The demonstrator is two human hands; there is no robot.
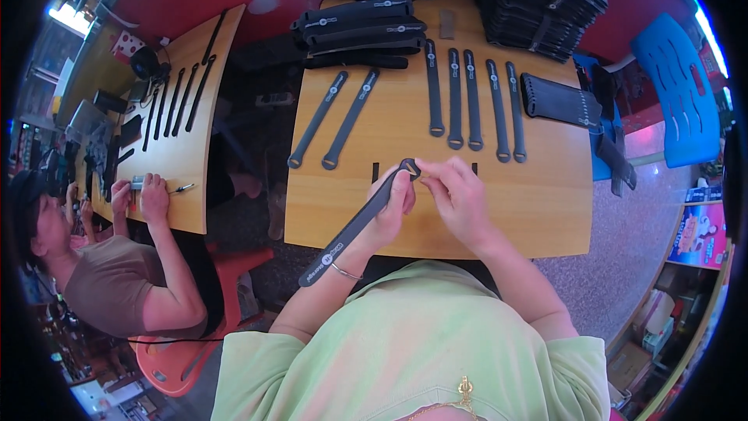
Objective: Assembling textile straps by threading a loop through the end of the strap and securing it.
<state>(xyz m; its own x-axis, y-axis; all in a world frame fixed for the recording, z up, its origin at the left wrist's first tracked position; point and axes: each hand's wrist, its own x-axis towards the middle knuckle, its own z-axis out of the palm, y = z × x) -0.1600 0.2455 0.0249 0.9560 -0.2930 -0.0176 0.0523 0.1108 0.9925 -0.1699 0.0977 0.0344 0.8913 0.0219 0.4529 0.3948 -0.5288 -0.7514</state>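
My left hand is closed around the slotted end of a black strap. The rest of that strap, with white print near its far tip, slants down over my left wrist and bracelet. Close beside it, my right hand pinches at the strap's slotted end, where a small tan bit shows in the opening. Whether my right fingertips hold the strap or something small is hard to make out. Beyond my hands, several similar black straps lie flat on the wooden table, two at left and others further right.
Stacks of folded black straps and black bundles sit at the table's far side. A black strap bundle lies at the right edge by a blue chair. At left, another person works at a second table.
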